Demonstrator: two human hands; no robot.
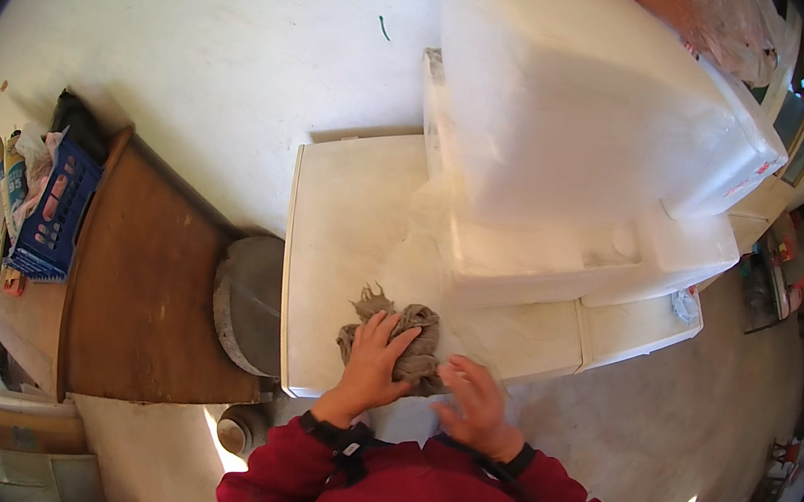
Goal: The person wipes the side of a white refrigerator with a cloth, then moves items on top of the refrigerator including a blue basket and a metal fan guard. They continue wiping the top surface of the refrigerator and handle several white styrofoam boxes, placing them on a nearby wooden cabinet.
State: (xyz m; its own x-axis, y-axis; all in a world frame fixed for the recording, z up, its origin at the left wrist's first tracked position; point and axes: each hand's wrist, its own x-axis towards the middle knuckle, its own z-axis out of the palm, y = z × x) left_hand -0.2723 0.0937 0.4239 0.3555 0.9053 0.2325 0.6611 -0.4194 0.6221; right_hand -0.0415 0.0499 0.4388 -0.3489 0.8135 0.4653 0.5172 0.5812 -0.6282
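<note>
A crumpled brown-grey cloth [420,340] with a frayed end lies near the front edge of a white appliance-like surface [353,222]. My left hand [374,364] rests on top of the cloth with its fingers spread. Just right of the cloth, my right hand [475,407] is raised near the surface's front edge, slightly blurred, fingers apart and nothing in them. Whether its fingertips touch the cloth's edge I cannot tell.
Large plastic-wrapped white blocks [576,122] cover the surface's right and back. To the left stand a round grey container [244,307], a brown wooden cabinet [155,296] and a blue plastic basket [61,209]. A small round pot [234,435] sits on the floor.
</note>
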